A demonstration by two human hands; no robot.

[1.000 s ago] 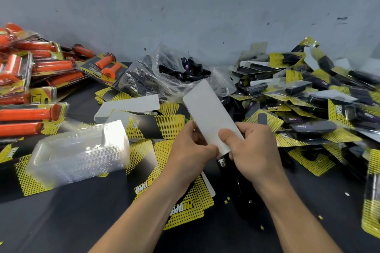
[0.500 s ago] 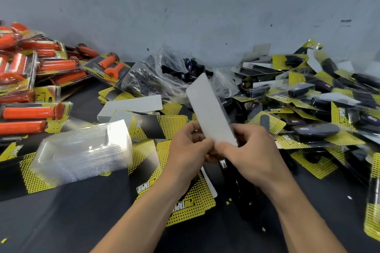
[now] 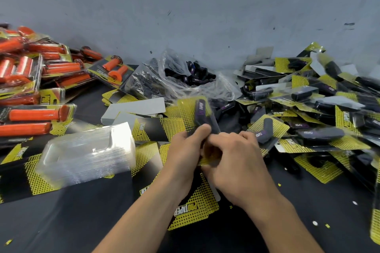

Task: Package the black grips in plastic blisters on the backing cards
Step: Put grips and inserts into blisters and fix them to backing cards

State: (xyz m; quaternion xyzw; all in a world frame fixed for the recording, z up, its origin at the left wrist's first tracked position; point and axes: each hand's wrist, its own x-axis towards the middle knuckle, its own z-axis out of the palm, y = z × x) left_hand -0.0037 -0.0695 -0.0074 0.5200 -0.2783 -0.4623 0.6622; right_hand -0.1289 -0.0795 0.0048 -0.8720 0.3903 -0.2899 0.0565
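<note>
Right of the blister stack (image 3: 88,150), the left hand (image 3: 185,150) and right hand (image 3: 234,158) are gripping the card (image 3: 185,110) bearing a black grip (image 3: 200,114); pressing its lower edge evenly is probably wisest.

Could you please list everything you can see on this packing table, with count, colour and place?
held pack: one, yellow card with black grip under a blister, centre
blister stack: one stack, clear, front left
backing cards: many loose, yellow and black, spread over the table's middle
blank cards: small stack, grey-white, behind the backing cards
plastic bag: one, clear, loose black grips inside, centre back
black packs: pile, uncounted, yellow and black, right
orange packs: pile, uncounted, orange grips, back left
table: one, black, under everything
left hand: grips the held pack
right hand: grips the held pack's near end
</note>
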